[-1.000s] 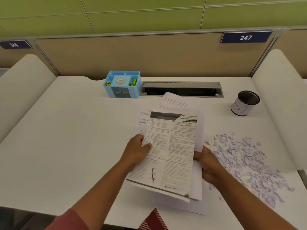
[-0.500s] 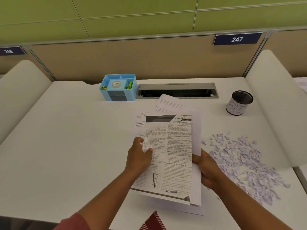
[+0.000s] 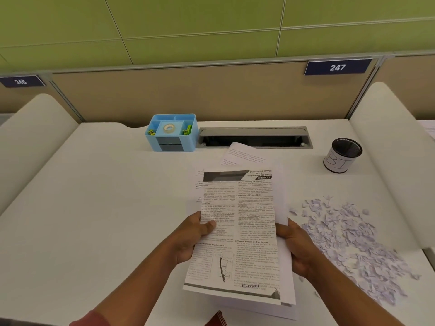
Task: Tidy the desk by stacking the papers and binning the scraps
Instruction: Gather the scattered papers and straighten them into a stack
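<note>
A stack of printed papers (image 3: 247,227) is held above the white desk (image 3: 94,208) in the middle of the head view. My left hand (image 3: 190,238) grips its left edge with the thumb on the top sheet. My right hand (image 3: 296,248) grips its right edge. One more printed sheet (image 3: 240,154) lies on the desk just behind the stack. A wide heap of torn paper scraps (image 3: 348,243) is spread on the desk to the right. A small black mesh cup (image 3: 342,155) with a white label stands at the back right.
A light blue desk organiser (image 3: 171,132) with a tape roll stands at the back centre-left, next to a grey cable slot (image 3: 256,137). White rounded dividers (image 3: 388,137) flank the desk, with a beige partition behind. A red striped thing (image 3: 217,320) pokes in at the bottom edge.
The sheets in my hands have been squared up into a tidier, more upright stack. My left thumb has shifted on the top page. The view has drifted slightly.
</note>
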`<state>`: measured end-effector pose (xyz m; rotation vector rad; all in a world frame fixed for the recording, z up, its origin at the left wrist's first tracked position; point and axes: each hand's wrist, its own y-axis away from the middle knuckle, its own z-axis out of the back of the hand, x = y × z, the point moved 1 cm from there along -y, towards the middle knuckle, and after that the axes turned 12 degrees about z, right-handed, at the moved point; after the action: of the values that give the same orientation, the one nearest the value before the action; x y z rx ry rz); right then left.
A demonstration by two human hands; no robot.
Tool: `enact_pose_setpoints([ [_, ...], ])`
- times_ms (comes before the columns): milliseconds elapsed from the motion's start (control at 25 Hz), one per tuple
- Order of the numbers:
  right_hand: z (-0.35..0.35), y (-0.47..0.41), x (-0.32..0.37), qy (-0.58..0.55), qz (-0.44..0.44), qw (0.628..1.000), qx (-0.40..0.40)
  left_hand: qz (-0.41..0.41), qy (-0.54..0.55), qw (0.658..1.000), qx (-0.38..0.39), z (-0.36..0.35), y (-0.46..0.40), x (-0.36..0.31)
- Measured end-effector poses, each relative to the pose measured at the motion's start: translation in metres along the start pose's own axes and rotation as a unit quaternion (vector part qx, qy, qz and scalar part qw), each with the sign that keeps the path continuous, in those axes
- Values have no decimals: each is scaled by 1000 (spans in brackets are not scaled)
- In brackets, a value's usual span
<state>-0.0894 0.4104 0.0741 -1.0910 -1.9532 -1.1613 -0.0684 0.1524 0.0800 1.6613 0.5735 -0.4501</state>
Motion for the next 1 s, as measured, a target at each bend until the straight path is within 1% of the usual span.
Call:
enact_pose_setpoints([
  [120, -6, -4, 1, -63, -28, 998, 0, -36, -28, 998, -41, 5, -5, -4],
  [160, -9, -4, 1, -77, -39, 996, 13, -44, -32, 997, -55, 7, -8, -5],
  [240, -13, -6, -4, -59, -41, 997, 41, -59, -38, 995, -68, 11, -12, -5],
  [320, -18, -10, -10, 0, -36, 998, 43, -60, -40, 995, -73, 19, -16, -6],
  [440, -26, -18, -17, 39, -40, 998, 7, -41, -47, 997, -52, 33, -24, -9],
  [560, -29, -25, -19, 54, -38, 997, -28, -6, -64, 998, -22, 42, -35, -19],
  [640, -25, -27, -23, 40, -39, 997, -54, 23, -87, 996, -7, 47, -42, -29],
  [760, -16, -27, -21, 12, -11, 995, -99, 64, -130, 989, 6, 52, -53, -46],
  [840, -8, -29, -16, 1, 10, 991, -132, 69, -176, 982, 5, 53, -64, -55],
  [920, 1, -32, -10, -11, 22, 987, -160, 42, -193, 980, -32, 51, -77, -64],
  [1000, 11, -39, -4, -15, 29, 983, -180, -22, -225, 968, -111, 49, -97, -74],
])
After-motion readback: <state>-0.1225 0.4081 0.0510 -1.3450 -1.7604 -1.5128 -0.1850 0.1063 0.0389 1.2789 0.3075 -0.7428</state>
